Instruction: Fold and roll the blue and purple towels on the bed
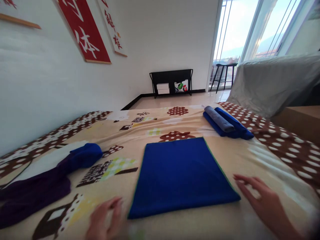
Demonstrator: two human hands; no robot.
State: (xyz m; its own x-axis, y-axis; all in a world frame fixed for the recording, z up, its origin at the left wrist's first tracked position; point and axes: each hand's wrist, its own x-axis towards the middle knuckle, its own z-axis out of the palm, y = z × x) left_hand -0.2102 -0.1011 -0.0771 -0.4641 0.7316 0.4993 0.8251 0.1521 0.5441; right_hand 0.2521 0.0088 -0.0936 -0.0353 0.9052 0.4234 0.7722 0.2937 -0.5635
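A blue cloth (180, 175) with a thin green edge lies flat on the patterned bedspread, folded into a rough square. My left hand (103, 220) is just off its near left corner, blurred, with fingers loosely curved and nothing in them. Beside the near right corner hovers my right hand (262, 200), thumb and fingers bent with a gap between them, also holding nothing. Neither hand appears to touch the cloth. To the left, a crumpled dark purple and blue cloth (50, 178) stretches toward the frame's edge.
At the far right of the bedspread (117, 128) lie a rolled grey-blue cloth (220, 119) and a folded blue cloth (241, 126). Beyond stand a black rack (172, 77), a black stool (225, 68) and a grey covered piece of furniture (277, 80). Red and white scrolls hang at left.
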